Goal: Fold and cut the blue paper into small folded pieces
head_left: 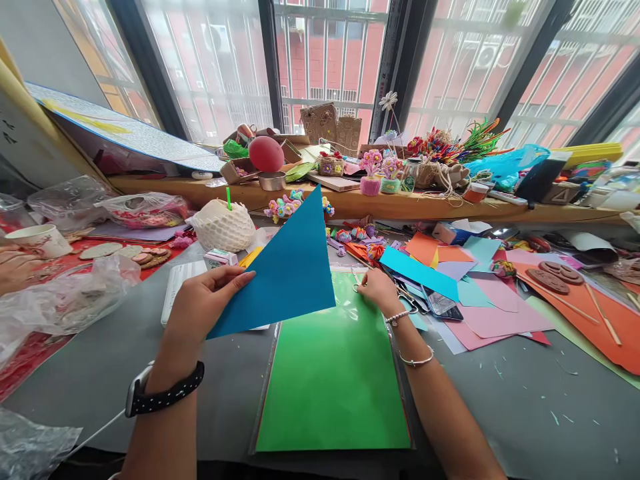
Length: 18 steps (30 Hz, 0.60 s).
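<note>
My left hand [213,300] pinches a triangular sheet of blue paper [295,267] by its left edge, thumb on top. The paper is held up above the table, its pointed tip upward. My right hand [377,290] is closed on a small pair of scissors [356,283], partly hidden by the fingers, at the top right of a green sheet. That green sheet [335,393] lies flat in front of me in a clear sleeve. Just right of my right hand lie a blue paper strip [420,272] and a phone [441,303].
Coloured paper pieces [505,300] are piled to the right, beside an orange sheet [595,320] with brown clay shapes. A foam-netted coconut [223,225] stands behind my left hand. Plastic bags [75,287] and another person's hand [15,267] are at left. Crafts crowd the windowsill [415,205].
</note>
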{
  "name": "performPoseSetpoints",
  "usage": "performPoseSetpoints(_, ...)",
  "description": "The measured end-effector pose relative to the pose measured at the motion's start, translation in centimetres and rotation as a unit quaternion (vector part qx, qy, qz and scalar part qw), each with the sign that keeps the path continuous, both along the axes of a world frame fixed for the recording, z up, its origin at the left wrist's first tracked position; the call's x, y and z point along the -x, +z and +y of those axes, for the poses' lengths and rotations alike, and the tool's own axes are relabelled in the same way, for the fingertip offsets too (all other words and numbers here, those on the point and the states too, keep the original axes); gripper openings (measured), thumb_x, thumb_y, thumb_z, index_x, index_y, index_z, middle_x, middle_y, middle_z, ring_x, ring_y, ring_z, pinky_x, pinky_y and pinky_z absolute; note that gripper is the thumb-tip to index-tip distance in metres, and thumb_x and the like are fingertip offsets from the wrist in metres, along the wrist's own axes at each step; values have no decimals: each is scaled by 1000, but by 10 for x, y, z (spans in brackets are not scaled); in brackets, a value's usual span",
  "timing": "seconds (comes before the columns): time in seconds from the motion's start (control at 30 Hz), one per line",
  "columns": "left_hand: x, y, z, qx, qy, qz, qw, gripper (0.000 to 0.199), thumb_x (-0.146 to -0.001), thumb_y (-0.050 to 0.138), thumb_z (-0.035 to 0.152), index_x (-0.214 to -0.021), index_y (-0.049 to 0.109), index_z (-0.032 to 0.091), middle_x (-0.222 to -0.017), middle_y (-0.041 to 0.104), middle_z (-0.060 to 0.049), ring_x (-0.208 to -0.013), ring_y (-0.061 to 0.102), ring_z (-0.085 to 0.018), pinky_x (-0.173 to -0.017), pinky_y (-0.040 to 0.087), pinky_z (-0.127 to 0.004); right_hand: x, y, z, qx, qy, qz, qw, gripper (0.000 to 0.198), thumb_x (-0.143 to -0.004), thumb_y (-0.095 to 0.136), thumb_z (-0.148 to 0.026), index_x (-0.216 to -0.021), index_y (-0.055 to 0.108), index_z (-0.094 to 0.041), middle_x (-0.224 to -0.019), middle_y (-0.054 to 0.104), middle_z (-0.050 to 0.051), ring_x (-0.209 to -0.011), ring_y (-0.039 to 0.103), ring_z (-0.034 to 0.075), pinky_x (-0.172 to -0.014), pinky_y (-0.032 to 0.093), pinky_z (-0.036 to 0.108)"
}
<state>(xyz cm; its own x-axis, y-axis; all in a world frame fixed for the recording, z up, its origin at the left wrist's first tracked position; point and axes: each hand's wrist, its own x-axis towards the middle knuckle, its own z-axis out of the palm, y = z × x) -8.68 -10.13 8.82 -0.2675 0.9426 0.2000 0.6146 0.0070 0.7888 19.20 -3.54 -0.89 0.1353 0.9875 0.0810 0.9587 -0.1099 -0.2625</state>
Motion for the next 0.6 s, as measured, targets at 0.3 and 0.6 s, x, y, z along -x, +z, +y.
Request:
performPoseSetpoints(0.3, 1, -8, 19, -23, -47, -32, 998, 33, -70, 52, 39, -94, 56, 17, -73, 61, 2, -63, 51, -12, -52, 35, -18, 2, 6, -10, 53, 5, 15, 998, 13, -62, 57, -19, -67, 66, -11, -82, 63, 18, -74, 59, 25, -53, 36, 26)
performPoseSetpoints(0.6, -18, -6, 56, -21, -158, -200, 967, 40, -57, 62, 38, -90, 52, 17, -68, 57, 2, -55, 49, -12, -47, 36, -20, -7, -7, -4, 8, 22, 199, 980, 12, -61, 54, -22, -51, 57, -15, -56, 59, 3, -56, 53, 15, -47, 30, 22)
